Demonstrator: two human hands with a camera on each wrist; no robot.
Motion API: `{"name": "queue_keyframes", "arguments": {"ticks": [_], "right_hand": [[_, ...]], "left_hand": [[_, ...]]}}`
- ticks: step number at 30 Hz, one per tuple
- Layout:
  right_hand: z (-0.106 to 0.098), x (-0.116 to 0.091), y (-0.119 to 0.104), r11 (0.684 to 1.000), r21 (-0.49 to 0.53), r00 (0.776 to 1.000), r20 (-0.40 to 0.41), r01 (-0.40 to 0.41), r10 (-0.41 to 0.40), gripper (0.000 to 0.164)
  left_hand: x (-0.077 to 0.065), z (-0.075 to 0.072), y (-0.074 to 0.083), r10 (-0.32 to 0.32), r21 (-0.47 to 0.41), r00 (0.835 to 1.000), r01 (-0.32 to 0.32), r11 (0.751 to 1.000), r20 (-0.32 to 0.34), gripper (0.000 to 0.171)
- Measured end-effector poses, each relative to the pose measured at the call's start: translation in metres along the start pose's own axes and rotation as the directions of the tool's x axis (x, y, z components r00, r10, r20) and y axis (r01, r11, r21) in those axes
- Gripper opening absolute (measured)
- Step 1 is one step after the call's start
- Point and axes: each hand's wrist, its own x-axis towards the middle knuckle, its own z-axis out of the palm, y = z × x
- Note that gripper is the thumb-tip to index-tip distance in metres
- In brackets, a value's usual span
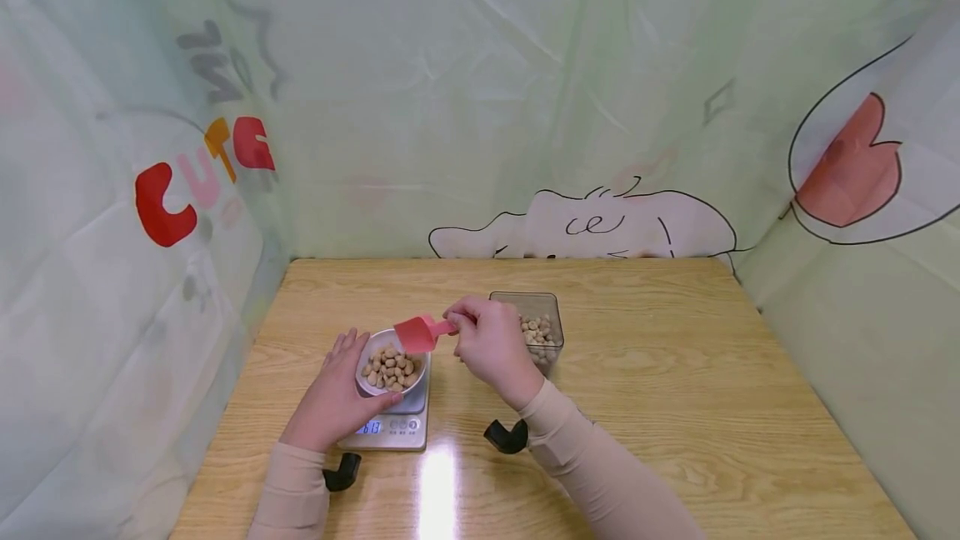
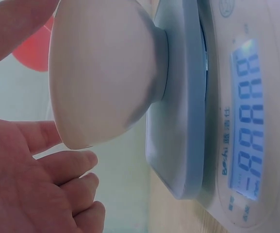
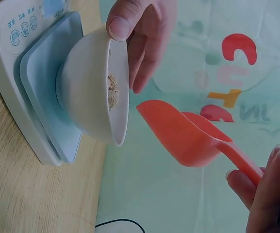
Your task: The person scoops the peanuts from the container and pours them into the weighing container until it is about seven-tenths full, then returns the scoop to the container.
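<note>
A white bowl (image 3: 89,82) of tan, peanut-like pieces (image 1: 390,368) stands on a kitchen scale (image 1: 393,438) with a lit display (image 2: 246,119). My left hand (image 1: 341,394) holds the bowl by its rim, thumb on the near side and index finger farther back. In the left wrist view its other fingers curl loosely beside the bowl. My right hand (image 1: 495,348) pinches the handle of a red scoop (image 3: 186,136). The scoop is over the bowl's far right rim in the head view, its mouth toward the bowl. No pieces show in it.
Behind my right hand stands a clear, smoky plastic container (image 1: 528,304) with more of the tan pieces. All of this is on a wood-grain table (image 1: 675,373). Printed curtains (image 1: 420,107) hang around the back and sides. Black wrist mounts (image 1: 506,437) sit below both hands.
</note>
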Motion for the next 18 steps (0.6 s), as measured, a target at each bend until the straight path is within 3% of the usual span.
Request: {"name": "queue_keyframes", "arguments": {"ticks": [4, 7, 13, 18], "right_hand": [[-0.001, 0.0, 0.0, 0.996, 0.065, 0.997, 0.033, -0.066, 0.064, 0.017], [-0.002, 0.002, 0.002, 0.975, 0.164, 0.988, 0.074, -0.15, 0.139, 0.017], [-0.008, 0.006, 0.006, 0.862, 0.377, 0.94, 0.175, -0.339, 0.293, 0.019], [-0.015, 0.008, 0.007, 0.783, 0.467, 0.911, 0.243, -0.412, 0.334, 0.02]], "left_hand": [[0.0, 0.001, 0.001, 0.011, 0.003, 1.0, -0.011, 1.0, -0.008, 0.113], [0.0, 0.001, 0.001, 0.018, 0.012, 1.0, -0.018, 1.0, -0.016, 0.112], [0.0, 0.002, 0.002, 0.04, 0.031, 0.999, -0.039, 0.999, -0.034, 0.106], [0.001, 0.001, 0.005, 0.048, 0.039, 0.998, -0.046, 0.998, -0.036, 0.105]]}}
